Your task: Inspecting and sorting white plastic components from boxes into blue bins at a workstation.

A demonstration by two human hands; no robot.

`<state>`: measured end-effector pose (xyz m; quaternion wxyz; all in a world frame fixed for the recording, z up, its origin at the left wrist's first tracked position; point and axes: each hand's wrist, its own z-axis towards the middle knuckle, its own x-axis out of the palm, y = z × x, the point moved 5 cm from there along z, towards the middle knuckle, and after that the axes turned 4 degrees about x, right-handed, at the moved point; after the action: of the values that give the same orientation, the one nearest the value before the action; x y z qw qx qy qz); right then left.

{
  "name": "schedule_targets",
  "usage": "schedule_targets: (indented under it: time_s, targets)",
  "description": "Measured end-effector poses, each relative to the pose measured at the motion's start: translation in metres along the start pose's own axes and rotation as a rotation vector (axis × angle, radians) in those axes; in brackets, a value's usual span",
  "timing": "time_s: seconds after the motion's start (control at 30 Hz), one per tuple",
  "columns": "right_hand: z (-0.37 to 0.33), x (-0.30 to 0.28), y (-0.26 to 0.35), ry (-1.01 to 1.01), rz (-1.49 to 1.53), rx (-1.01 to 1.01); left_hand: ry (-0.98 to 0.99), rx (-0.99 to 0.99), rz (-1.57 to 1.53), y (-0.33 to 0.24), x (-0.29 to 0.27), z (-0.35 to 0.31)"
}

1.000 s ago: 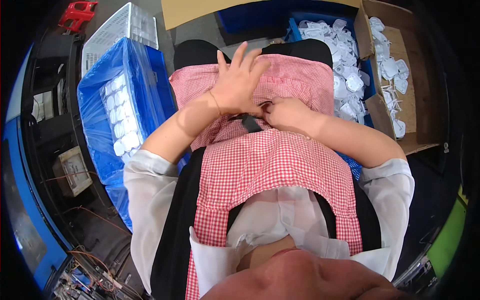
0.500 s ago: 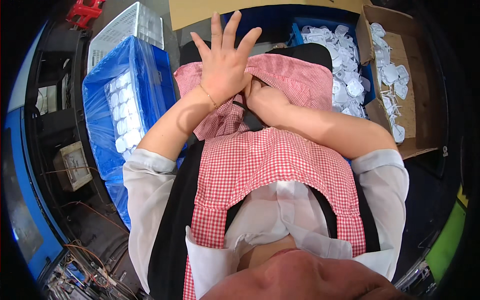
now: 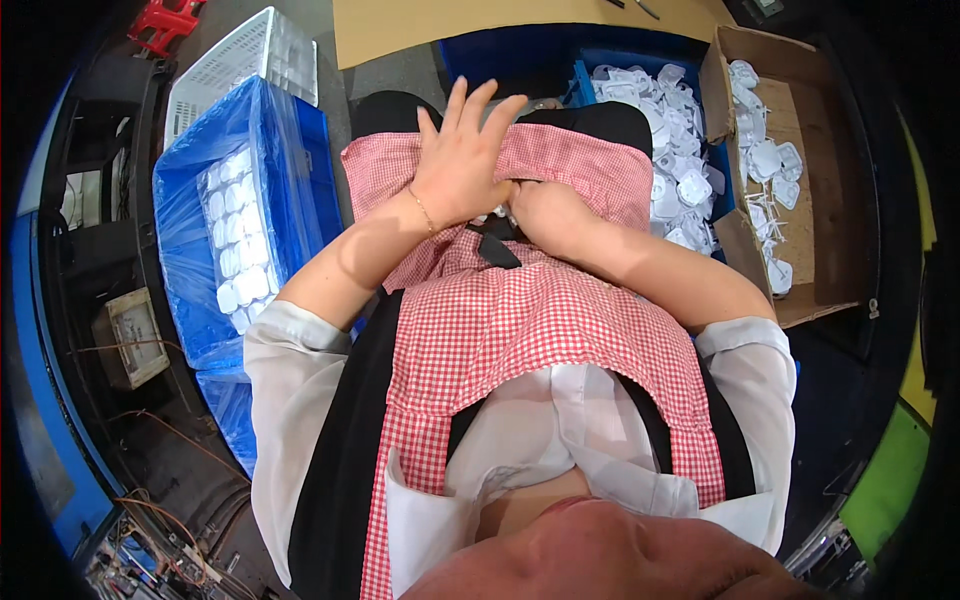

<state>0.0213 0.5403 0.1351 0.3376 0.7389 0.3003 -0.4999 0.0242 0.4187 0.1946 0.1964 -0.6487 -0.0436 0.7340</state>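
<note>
Over my lap, the fingers of my left hand (image 3: 460, 172) are spread and stretched away from me, its thumb pointing at my other hand. Beside it, my right hand (image 3: 548, 215) is closed, its fingertips meeting near the left thumb. Whatever the right fingers hold is hidden; small pale bits show between the hands. Under both lies a red-and-white checked apron (image 3: 530, 320), bunched at the lap. A black strap or flap (image 3: 498, 251) sticks out of its folds just below the hands.
To the left, a blue crate (image 3: 325, 185) lined with clear plastic holds rows of white plastic pieces (image 3: 238, 230). Behind it are a white crate (image 3: 215, 85) and a red stool (image 3: 165, 25). At right, white parts (image 3: 690, 185) fill a blue bin, beside a cardboard box (image 3: 815, 240) with more.
Both hands have come a little nearer my body. The left fingers remain spread but lean slightly more to the right. The black strap shows more beneath the hands.
</note>
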Motion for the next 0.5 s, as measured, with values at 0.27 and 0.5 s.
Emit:
schedule_targets:
  time_s: [0.27,0.5]
  targets:
    - [0.006,0.022,-0.011,0.289,0.118,0.043,0.097,-0.099,0.169,-0.001,0.049,-0.019]
    - [-0.017,-0.011,-0.012,0.353,0.262,-0.117,-0.014,-0.086,0.367,0.006,0.052,-0.019]
